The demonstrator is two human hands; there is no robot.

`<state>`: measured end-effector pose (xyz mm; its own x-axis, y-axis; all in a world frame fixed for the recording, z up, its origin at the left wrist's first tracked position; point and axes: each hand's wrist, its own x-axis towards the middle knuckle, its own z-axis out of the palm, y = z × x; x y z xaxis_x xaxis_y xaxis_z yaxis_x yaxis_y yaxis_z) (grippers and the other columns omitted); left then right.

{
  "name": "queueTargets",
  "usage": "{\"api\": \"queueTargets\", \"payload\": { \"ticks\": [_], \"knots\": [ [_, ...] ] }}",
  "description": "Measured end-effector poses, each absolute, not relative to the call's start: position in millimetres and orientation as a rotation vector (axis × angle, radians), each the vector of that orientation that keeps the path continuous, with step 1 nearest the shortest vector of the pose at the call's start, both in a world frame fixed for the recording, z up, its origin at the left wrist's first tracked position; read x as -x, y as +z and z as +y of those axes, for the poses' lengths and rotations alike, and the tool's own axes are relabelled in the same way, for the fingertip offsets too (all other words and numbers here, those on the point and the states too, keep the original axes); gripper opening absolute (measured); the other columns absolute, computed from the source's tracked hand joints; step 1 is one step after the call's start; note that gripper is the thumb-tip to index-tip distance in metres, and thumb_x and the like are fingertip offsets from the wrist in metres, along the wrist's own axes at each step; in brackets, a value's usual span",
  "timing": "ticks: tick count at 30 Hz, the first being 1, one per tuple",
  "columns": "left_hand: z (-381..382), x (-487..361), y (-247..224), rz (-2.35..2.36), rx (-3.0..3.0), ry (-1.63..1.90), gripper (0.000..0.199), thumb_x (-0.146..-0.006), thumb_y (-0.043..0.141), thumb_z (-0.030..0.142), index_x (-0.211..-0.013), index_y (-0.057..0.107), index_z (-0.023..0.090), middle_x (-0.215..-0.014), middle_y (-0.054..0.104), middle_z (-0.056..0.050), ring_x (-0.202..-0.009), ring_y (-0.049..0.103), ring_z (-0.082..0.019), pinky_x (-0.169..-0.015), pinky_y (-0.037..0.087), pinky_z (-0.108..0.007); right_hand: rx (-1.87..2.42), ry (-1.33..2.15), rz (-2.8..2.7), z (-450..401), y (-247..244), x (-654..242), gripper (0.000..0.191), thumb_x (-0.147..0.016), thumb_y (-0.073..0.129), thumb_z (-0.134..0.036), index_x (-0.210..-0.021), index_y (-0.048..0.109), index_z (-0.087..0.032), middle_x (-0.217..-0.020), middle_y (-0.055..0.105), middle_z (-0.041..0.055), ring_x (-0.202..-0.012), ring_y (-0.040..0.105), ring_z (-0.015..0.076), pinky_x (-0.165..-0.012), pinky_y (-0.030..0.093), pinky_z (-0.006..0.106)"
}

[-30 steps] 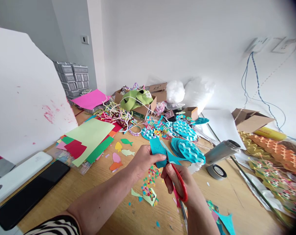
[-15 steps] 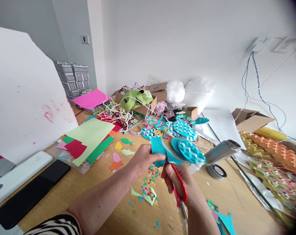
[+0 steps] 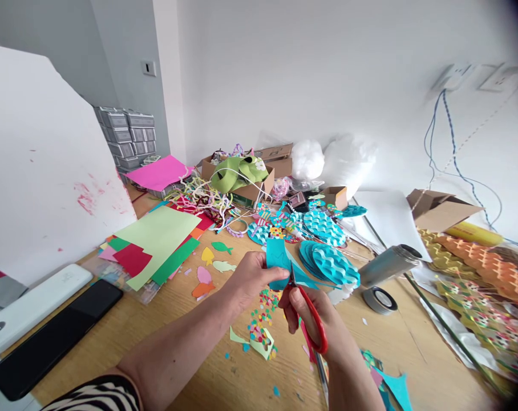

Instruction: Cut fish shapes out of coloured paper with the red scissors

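A piece of blue paper (image 3: 276,255) with a faint drawn outline is pinched in my left hand (image 3: 257,273), thumb on top. My right hand (image 3: 312,314) grips red-handled scissors (image 3: 321,331), whose blades meet the paper's right edge. Beyond the hands lies a stack of blue wavy paper discs (image 3: 334,264). To the left on the table rest cut-out paper fish, among them a green fish (image 3: 222,247), a pink fish (image 3: 203,275) and an orange fish (image 3: 203,289). Small colourful paper dots (image 3: 259,322) are scattered below my hands.
Coloured paper sheets (image 3: 160,234) lie at the left, near a black phone (image 3: 57,337) and a white device (image 3: 36,305). A metal cylinder (image 3: 389,265) and a tape roll (image 3: 379,299) are at the right. Behind stands a cardboard box (image 3: 265,188) of craft materials.
The scissor handles have spread slightly apart in my right hand. The blue paper has shifted a little to the right; my left hand keeps its hold.
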<state>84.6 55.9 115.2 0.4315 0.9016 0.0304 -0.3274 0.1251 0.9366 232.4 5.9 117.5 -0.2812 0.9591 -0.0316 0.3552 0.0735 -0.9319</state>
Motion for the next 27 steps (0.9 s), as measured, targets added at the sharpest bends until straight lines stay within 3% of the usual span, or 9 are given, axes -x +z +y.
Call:
{"api": "queueTargets", "payload": {
  "ticks": [8,27],
  "knots": [
    [56.2,-85.4,115.2,0.679,-1.098,0.997,0.017,-0.064,0.064,0.028,-0.06,0.058,0.012,-0.059,0.055,0.0,-0.055,0.046,-0.01,-0.057,0.036,-0.024,1.39,1.208,-1.685,5.0,112.6,-235.8,0.058,-0.083,0.044,-0.07,-0.069,0.058,-0.015,-0.043,0.052,-0.0009,-0.041,0.042,0.011,-0.045,0.031,0.024],
    [56.6,-84.4,113.9,0.687,-1.09,0.98,0.016,-0.064,0.064,0.026,-0.062,0.058,0.012,-0.059,0.056,-0.001,-0.054,0.047,-0.01,-0.055,0.035,-0.024,1.467,1.25,-1.615,4.5,116.2,-233.3,0.056,-0.075,0.052,-0.071,-0.064,0.055,-0.017,-0.038,0.048,-0.0026,-0.036,0.042,0.0108,-0.042,0.028,0.023]
  ]
}}
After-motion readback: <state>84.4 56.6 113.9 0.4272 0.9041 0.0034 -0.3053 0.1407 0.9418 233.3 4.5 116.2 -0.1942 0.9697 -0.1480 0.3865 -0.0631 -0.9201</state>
